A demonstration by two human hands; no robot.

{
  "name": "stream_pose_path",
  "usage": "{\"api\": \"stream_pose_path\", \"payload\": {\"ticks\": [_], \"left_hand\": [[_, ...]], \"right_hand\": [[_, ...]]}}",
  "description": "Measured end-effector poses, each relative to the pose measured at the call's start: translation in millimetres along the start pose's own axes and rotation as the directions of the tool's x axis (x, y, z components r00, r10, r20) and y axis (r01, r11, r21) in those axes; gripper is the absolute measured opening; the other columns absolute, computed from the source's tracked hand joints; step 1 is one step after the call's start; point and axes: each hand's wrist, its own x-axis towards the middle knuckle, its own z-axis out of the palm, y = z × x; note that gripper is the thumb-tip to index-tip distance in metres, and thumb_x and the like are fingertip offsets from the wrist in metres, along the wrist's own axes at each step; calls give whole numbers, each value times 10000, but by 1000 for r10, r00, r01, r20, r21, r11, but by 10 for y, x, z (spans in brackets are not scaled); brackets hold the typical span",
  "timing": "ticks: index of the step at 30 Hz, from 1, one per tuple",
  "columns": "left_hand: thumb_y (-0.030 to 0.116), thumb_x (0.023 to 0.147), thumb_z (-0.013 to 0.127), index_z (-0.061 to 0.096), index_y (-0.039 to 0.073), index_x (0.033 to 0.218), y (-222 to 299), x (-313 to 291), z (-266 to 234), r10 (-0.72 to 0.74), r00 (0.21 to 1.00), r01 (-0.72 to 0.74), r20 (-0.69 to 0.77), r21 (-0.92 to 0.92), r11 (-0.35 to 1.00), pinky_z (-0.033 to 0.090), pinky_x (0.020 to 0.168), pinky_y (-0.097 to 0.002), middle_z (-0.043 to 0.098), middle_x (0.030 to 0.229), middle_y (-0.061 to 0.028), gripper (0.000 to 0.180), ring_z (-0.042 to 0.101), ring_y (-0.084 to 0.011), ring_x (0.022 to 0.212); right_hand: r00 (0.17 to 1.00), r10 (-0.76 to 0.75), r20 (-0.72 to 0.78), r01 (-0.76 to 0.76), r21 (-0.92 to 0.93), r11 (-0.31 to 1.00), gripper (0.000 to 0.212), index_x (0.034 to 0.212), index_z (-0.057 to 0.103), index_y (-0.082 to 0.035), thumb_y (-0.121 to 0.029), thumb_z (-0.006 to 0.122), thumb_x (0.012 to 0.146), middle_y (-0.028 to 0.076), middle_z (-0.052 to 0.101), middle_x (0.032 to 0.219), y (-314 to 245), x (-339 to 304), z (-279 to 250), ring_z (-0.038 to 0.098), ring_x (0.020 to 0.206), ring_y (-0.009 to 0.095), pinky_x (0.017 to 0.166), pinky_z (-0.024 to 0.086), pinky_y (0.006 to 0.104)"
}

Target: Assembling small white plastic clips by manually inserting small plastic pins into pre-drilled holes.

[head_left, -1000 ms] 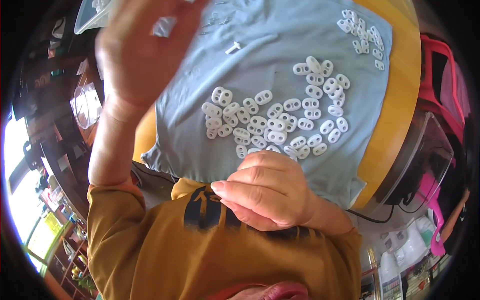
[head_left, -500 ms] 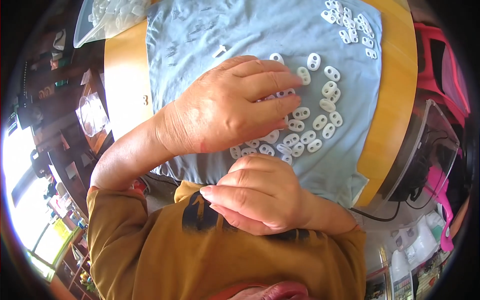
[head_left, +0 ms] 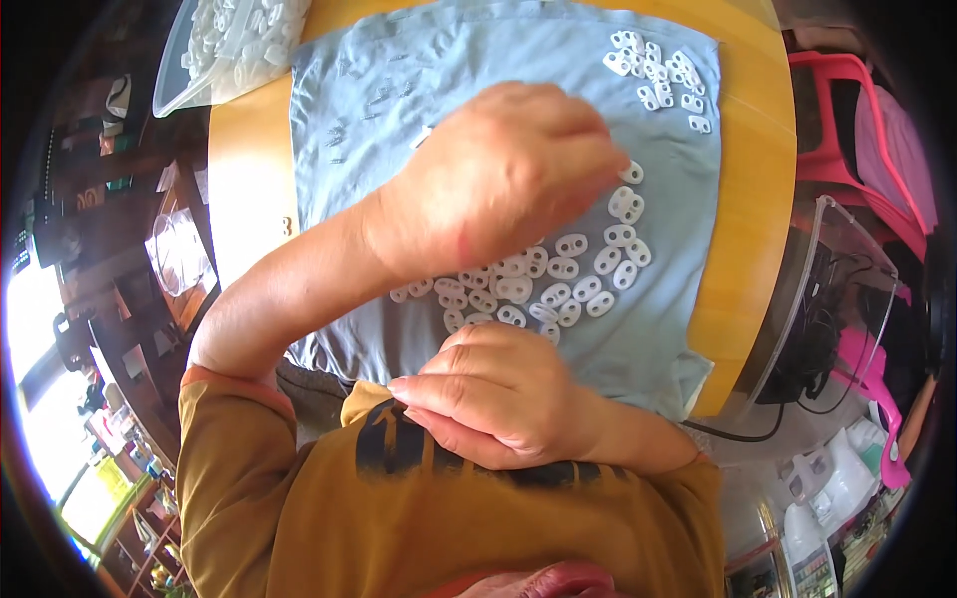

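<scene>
My left hand hovers over a spread of small white oval pieces with two holes, which look like cord locks. Its fingers are curled, slightly blurred, and their tips and anything in them are hidden beneath the hand. Close to my chest, my right hand is closed, thumb against the bent fingers; what it may hold cannot be seen. Just beyond it lie more of the white pieces. Part of a small white plastic piece shows beside my left hand's wrist side.
A blue-grey cloth covers much of the wooden table. Another cluster of white two-holed pieces lies at the far right. Small dark slivers are grouped far left, near a clear bin of whitish parts. A red chair stands right.
My left hand has lifted and moved slightly right, its stretched fingers now curled. The view has shifted a little. My right hand keeps its closed shape near my chest.
</scene>
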Motion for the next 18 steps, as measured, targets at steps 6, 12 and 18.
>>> {"api": "stream_pose_path", "payload": {"ticks": [6, 12, 18], "left_hand": [[54, 729, 624, 630, 48, 883, -206, 397, 176, 9, 997, -5, -81, 58, 998, 472, 655, -354, 584, 811, -87, 154, 572, -281, 741], [108, 750, 594, 620, 57, 857, -320, 503, 318, -7, 1000, 8, -6, 175, 985, 465, 666, -381, 571, 819, -91, 121, 568, -292, 778], [126, 744, 553, 546, 44, 744, -306, 607, 286, -35, 999, 32, 32, 96, 995, 446, 652, -420, 549, 791, -113, 82, 542, -331, 752]], "right_hand": [[1000, 7, -18, -7, -8, 1000, 242, 886, 608, 23, 27, 667, 651, 83, 586, 721, -4, 12, -34, 567, 609, 223, 523, 443, 308], [999, 20, -41, -21, -7, 1000, 245, 881, 609, 19, 29, 673, 645, 81, 582, 709, -7, 25, -50, 564, 604, 217, 525, 437, 308], [999, 28, 22, -27, -14, 1000, 233, 884, 598, -8, -19, 670, 662, 67, 556, 706, -36, 15, -48, 525, 602, 225, 536, 420, 316]]}}
